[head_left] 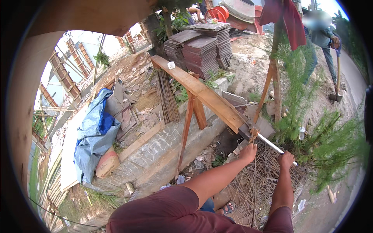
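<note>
My right hand (286,159) is closed around the lower end of a pale metal pipe (271,144). The pipe slants up to the near end of a long wooden beam (202,92), where dark metal is fixed. Just below that end, my left hand (248,152) is closed on a thin steel rod (254,194), which hangs down from the fist. Its upper part by the beam is partly hidden by my fingers. Beneath both hands lies a tangle of bent steel rods (237,190).
Wooden legs (187,130) prop the beam beside a low concrete wall (155,155). Left are a blue tarp (95,136) and a paper sack (107,162). Stacked tiles (200,54) and a cement mixer (239,9) stand behind. A person with a shovel (338,73) works at far right.
</note>
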A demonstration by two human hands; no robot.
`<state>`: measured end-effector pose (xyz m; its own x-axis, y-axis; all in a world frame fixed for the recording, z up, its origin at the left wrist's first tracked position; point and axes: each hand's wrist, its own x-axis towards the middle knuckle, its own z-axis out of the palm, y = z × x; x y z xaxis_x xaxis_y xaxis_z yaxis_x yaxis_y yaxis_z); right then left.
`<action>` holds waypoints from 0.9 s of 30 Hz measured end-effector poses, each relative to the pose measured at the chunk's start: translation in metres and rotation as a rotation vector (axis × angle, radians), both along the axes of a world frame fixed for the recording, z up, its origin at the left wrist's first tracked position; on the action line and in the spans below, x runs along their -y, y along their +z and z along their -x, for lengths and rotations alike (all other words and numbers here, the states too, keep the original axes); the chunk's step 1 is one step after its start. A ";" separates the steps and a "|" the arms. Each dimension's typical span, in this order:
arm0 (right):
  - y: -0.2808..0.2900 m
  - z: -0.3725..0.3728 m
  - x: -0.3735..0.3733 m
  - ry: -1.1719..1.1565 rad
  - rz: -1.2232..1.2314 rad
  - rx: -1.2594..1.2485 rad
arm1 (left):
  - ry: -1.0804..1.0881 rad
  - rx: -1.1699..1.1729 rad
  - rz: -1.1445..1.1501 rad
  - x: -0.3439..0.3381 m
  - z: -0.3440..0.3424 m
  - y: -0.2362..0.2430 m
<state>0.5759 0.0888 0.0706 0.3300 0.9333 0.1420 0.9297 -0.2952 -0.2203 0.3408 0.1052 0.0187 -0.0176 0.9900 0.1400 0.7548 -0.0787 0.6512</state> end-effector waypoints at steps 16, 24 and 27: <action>0.043 -0.054 -0.021 0.043 -0.195 0.278 | -0.118 0.582 0.727 0.110 -0.037 0.087; 0.053 -0.042 -0.009 0.057 -0.135 0.304 | -0.795 1.193 1.513 0.374 -0.064 0.010; 0.046 -0.047 -0.010 0.075 -0.155 0.367 | -0.844 1.205 1.685 0.401 -0.060 0.008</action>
